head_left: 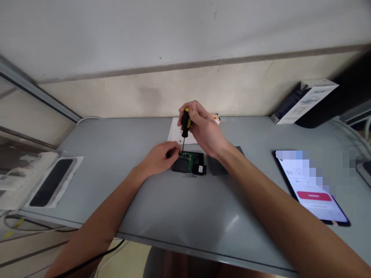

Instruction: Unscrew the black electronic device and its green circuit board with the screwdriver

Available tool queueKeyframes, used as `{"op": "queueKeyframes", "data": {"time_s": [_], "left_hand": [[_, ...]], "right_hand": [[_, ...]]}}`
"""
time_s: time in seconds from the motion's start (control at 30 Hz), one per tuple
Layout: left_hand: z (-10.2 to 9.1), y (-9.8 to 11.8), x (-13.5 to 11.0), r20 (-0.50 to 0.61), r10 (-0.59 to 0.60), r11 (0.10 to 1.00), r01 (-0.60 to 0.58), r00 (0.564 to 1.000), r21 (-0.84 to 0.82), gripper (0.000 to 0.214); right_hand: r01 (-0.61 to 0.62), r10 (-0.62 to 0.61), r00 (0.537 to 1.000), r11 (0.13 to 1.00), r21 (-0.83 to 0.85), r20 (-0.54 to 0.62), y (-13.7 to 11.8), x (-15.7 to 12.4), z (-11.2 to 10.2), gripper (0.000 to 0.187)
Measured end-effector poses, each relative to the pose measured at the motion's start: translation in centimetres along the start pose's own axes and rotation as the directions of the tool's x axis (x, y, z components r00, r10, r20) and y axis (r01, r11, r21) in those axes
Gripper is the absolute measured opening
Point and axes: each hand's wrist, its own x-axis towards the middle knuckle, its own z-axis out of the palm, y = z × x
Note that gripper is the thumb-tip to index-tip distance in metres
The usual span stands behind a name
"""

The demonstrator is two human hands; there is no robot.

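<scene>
My right hand (204, 129) is closed around the black and yellow handle of a screwdriver (185, 131). The shaft points down, and its tip meets the upper left part of an opened electronic device (189, 162) lying on the desk. Green circuit board shows between the device's black parts, one of which bears a small white label. At the device's upper left corner, the thumb and fingers of my left hand (160, 157) are pinched together, holding its edge near the screwdriver tip. A dark flat panel (218, 166) lies just right of the device, partly under my right forearm.
Behind the device, white paper (174, 133) rests on the grey desk (116, 139). A lit phone or tablet (314, 197) lies right; a box (305, 101) leans by a black cylinder at the back right. On the left is a dark phone-shaped item (53, 183) on white wrapping.
</scene>
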Motion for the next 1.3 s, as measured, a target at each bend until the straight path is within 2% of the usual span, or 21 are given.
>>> {"op": "queueKeyframes", "data": {"time_s": [0.1,0.23,0.33,0.53,0.7,0.77,0.87,1.07,1.13,1.3], "left_hand": [[0.0,0.0,-0.1,-0.006,0.019,1.000,-0.019,1.000,0.001,0.022],[0.0,-0.1,-0.1,-0.005,0.022,1.000,-0.022,1.000,0.013,0.023],[0.1,-0.2,-0.1,0.003,0.019,0.999,-0.019,1.000,0.027,0.023],[0.1,-0.1,-0.1,-0.009,0.016,1.000,-0.016,1.000,0.010,0.023],[0.1,-0.2,-0.1,-0.006,0.005,1.000,-0.005,1.000,0.012,0.024],[0.1,-0.2,0.0,0.001,-0.003,1.000,0.003,1.000,0.011,0.025],[0.0,0.0,0.0,0.008,-0.015,1.000,0.015,1.000,0.017,0.026],[-0.1,0.2,-0.1,0.016,-0.026,0.999,0.025,1.000,0.025,0.024],[-0.1,0.2,-0.1,0.014,-0.036,0.999,0.036,0.999,0.027,0.024],[0.0,-0.1,-0.1,0.015,-0.027,0.999,0.026,1.000,0.021,0.025]], "right_hand": [[-0.071,0.069,0.997,0.996,0.056,0.033,-0.2,0.0,0.3,0.037],[-0.024,0.050,0.991,0.978,0.207,-0.123,0.1,-0.2,0.8,0.030],[-0.021,0.060,0.983,0.975,0.221,-0.171,0.2,-0.1,0.5,0.034],[-0.124,0.131,0.990,0.985,0.124,-0.055,-0.7,0.1,0.3,0.041],[-0.096,0.117,0.987,0.979,0.181,-0.109,-0.4,0.0,0.7,0.042],[-0.077,0.100,0.990,0.975,0.211,-0.099,-0.1,0.0,0.4,0.041],[-0.066,0.078,0.996,0.976,0.206,-0.049,-0.2,-0.1,-0.3,0.039],[-0.128,0.123,0.989,0.990,0.058,0.088,-1.3,-0.1,-0.7,0.029],[-0.129,0.126,0.991,0.990,0.059,0.048,-1.1,-0.1,-0.3,0.035],[-0.077,0.091,0.986,0.992,0.102,-0.142,-0.2,0.1,0.4,0.050]]}}
